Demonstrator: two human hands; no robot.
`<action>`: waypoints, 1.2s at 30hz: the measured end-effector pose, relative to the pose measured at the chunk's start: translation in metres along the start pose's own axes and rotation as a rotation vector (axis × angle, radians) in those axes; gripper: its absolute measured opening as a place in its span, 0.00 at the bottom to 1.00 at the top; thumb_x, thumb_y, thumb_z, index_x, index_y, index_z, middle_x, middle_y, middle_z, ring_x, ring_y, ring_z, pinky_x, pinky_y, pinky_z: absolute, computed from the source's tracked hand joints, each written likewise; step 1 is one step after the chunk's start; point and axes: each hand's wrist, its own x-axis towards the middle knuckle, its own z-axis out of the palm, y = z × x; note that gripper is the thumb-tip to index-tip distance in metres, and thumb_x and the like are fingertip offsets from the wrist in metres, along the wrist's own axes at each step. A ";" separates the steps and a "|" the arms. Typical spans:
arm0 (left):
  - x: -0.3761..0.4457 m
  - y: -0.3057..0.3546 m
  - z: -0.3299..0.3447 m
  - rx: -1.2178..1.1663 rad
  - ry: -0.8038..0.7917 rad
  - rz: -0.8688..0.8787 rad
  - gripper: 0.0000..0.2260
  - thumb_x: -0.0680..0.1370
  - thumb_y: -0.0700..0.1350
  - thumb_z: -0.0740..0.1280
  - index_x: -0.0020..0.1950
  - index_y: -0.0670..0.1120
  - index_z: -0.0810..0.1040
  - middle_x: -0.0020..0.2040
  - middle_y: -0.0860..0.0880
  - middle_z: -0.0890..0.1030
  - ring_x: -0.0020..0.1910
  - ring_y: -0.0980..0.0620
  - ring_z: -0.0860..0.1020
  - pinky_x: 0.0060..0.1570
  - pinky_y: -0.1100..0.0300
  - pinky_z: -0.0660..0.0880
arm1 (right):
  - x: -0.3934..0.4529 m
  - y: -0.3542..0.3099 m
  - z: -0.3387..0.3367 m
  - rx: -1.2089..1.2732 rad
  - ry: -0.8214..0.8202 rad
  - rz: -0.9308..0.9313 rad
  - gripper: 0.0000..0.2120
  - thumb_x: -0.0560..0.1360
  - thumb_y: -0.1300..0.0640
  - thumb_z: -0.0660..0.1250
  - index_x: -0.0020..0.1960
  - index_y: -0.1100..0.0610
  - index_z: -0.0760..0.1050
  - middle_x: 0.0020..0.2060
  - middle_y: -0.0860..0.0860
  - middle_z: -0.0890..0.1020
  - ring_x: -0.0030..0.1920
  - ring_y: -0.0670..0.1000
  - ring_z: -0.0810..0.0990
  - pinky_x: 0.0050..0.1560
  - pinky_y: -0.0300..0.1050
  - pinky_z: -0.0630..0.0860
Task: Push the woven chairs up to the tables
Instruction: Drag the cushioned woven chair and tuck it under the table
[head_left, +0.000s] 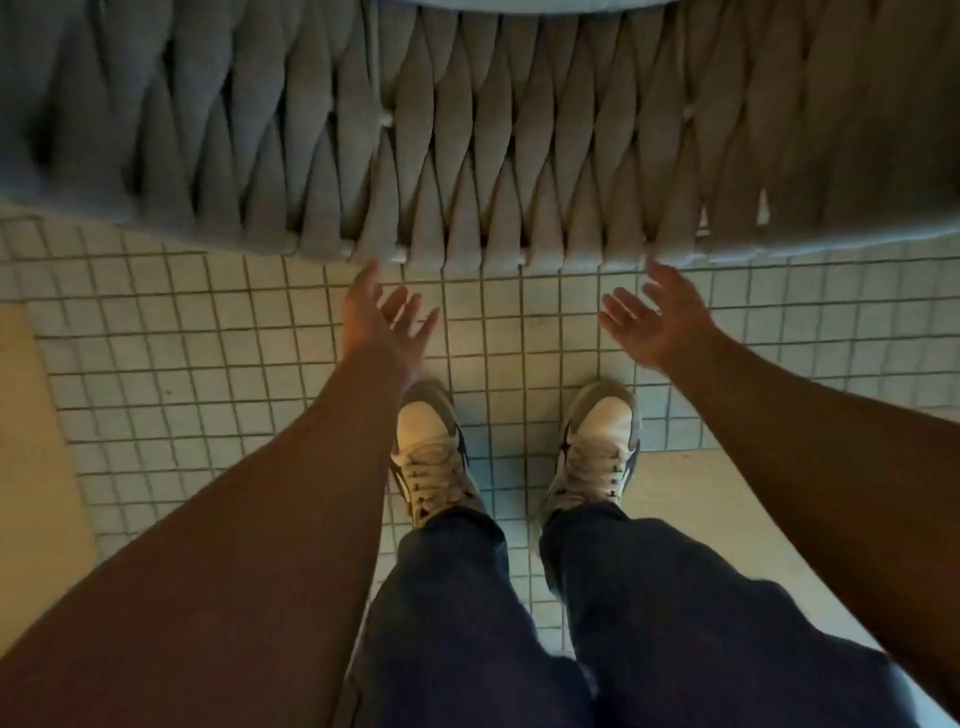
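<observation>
The curved back of a woven chair (467, 135), made of thick grey-beige rope bands, fills the top of the view right in front of me. My left hand (382, 319) reaches toward its lower rim, fingers spread, the thumb tip close to or just touching the rim. My right hand (654, 317) is held out the same way, palm turned inward, fingers apart, just below the rim. Neither hand holds anything. No table is visible.
I stand on a floor of small white square tiles (208, 353), my two sneakers (431, 452) (597, 447) a short step behind the chair. Tan floor patches lie at the left edge (31, 441) and the right (727, 509).
</observation>
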 end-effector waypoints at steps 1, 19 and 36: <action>0.013 0.001 0.002 0.010 0.016 0.012 0.25 0.74 0.49 0.71 0.69 0.46 0.70 0.58 0.44 0.76 0.59 0.45 0.76 0.55 0.46 0.77 | 0.012 -0.005 0.003 0.009 0.013 -0.020 0.19 0.75 0.56 0.68 0.63 0.57 0.69 0.58 0.59 0.75 0.59 0.59 0.75 0.59 0.55 0.74; 0.062 0.000 0.021 -0.102 -0.233 0.049 0.29 0.76 0.57 0.67 0.73 0.46 0.66 0.67 0.41 0.76 0.66 0.42 0.75 0.70 0.43 0.67 | 0.052 -0.036 -0.005 0.118 -0.107 -0.140 0.27 0.69 0.48 0.74 0.64 0.57 0.73 0.55 0.59 0.83 0.56 0.60 0.82 0.57 0.60 0.77; -0.194 0.048 -0.029 0.059 -0.049 -0.057 0.28 0.71 0.56 0.73 0.68 0.47 0.72 0.62 0.40 0.79 0.58 0.40 0.81 0.57 0.40 0.77 | -0.216 -0.039 -0.053 0.001 0.040 -0.113 0.33 0.69 0.46 0.73 0.70 0.52 0.67 0.61 0.55 0.77 0.58 0.57 0.78 0.60 0.60 0.75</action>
